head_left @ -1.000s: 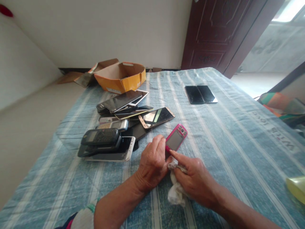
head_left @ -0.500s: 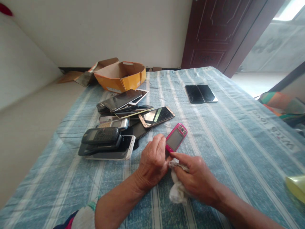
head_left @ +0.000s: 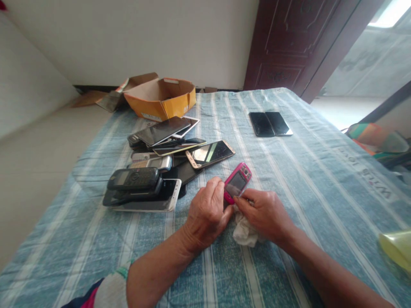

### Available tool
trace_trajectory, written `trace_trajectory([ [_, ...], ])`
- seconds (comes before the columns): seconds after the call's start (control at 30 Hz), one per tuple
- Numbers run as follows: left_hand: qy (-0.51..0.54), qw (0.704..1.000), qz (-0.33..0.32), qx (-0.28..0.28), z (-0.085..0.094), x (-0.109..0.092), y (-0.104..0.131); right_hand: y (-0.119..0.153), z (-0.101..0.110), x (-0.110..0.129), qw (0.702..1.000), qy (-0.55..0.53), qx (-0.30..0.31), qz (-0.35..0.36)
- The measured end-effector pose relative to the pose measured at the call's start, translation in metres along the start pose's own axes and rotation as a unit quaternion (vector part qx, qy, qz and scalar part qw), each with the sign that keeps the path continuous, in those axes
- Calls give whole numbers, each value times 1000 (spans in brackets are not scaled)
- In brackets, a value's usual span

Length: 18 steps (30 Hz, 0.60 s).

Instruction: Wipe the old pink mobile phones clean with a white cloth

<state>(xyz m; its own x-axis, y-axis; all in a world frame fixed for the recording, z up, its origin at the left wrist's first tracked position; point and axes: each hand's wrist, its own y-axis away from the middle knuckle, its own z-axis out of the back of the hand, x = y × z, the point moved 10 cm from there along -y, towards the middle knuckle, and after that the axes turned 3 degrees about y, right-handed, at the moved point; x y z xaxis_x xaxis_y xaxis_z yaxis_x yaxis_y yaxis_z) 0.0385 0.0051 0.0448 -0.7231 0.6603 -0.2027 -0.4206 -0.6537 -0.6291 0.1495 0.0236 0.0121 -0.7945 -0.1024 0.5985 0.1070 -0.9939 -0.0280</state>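
Observation:
A pink mobile phone is tilted up above the cloth-covered bed or table, screen toward me. My left hand is closed around its left side and lower end. At the phone's lower right edge is my right hand, fingers pinched on a crumpled white cloth that hangs beneath them. Its thumb and fingertip touch the phone near the bottom of the screen. Left of my hands lies a heap of old phones: a gold one, a black handset and a white-edged smartphone under it.
An open yellow cardboard box stands behind the heap. Two black smartphones lie side by side at the back right. A yellow translucent object is at the right edge. Blue striped cloth covers the surface.
My right hand has moved up with the cloth, from below the pink phone onto the lower part of its screen. My left hand keeps its hold on the phone.

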Motion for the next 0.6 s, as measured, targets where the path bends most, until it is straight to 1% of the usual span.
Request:
trace_trajectory([
  [0.33, 8, 1000, -11, -9, 4, -6, -4, -6, -2, -1, 1000, 11, -5, -1],
  [0.6, 30, 999, -23, -4, 2, -8, -5, -9, -5, -2, 1000, -7, 20, -9],
])
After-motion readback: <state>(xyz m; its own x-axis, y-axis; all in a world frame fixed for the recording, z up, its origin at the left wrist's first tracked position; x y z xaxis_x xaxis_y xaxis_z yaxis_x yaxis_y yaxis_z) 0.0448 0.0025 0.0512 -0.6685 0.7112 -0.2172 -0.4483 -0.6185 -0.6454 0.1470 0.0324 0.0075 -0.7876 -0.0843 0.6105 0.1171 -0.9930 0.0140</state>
